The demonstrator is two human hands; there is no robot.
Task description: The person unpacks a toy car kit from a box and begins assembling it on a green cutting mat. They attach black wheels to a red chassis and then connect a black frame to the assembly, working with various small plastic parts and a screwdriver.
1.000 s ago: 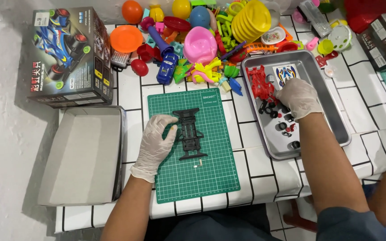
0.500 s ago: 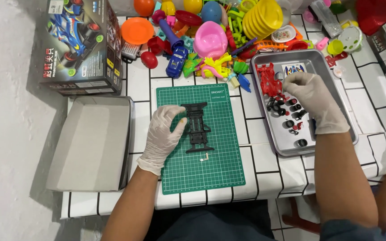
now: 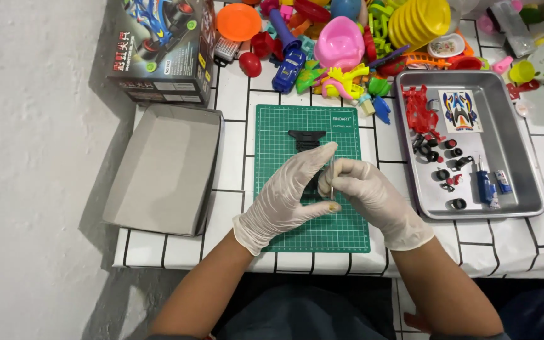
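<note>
A black toy-car chassis (image 3: 306, 138) lies on the green cutting mat (image 3: 284, 126), mostly hidden under my hands. My left hand (image 3: 288, 198), in a white glove, is laid over the chassis with its thumb closed in beneath, gripping it. My right hand (image 3: 369, 192), also gloved, pinches a thin metal rod (image 3: 332, 176) upright next to the left fingertips. The two hands touch over the middle of the mat. A small brass-coloured bit (image 3: 334, 206) shows at my left thumb tip.
To the right stands a metal tray (image 3: 524, 157) with red plastic parts (image 3: 420, 113), a sticker sheet (image 3: 461, 110), black wheels (image 3: 442, 151) and a blue tube (image 3: 485, 186). An open grey box (image 3: 165, 167) sits left, the printed kit box (image 3: 158, 50) behind it. Colourful toys (image 3: 347, 44) crowd the back.
My right hand left the tray and came to the mat holding the thin rod. My left hand stayed on the chassis, and the view shifted closer.
</note>
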